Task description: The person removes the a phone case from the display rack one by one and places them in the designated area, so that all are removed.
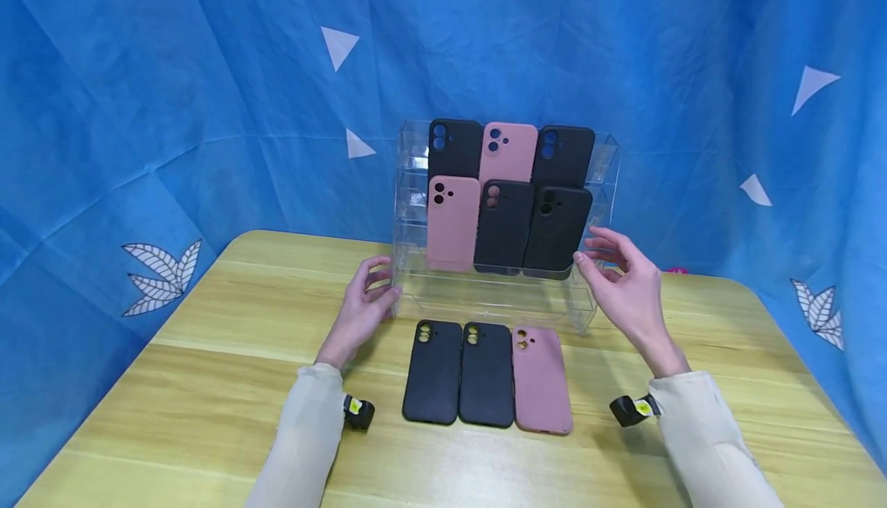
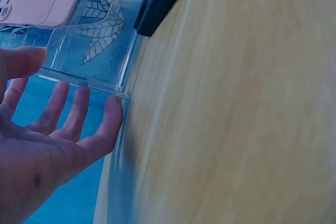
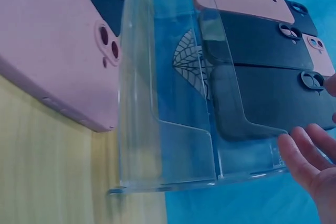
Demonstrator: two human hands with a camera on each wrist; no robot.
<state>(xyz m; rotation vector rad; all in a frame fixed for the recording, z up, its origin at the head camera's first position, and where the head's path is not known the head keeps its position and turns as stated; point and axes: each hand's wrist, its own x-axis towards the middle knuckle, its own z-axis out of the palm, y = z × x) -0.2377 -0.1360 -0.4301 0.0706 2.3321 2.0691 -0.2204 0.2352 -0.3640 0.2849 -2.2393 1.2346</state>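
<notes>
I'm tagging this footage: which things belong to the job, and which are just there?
Apparently in the job:
- rack
- six cases on it
- three cases lying in front

Just there:
- table
- curtain
- wrist cameras

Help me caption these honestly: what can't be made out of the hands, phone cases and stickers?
Head view: lower part of the upper pink rectangular phone case, hidden by a black rectangular phone case.
Head view: marking on the right wrist's yellow sticker, too small to read.
Left wrist view: part of the tabletop black case, cut off by the top edge.
Right wrist view: part of the right hand, cut off by the right edge.
</notes>
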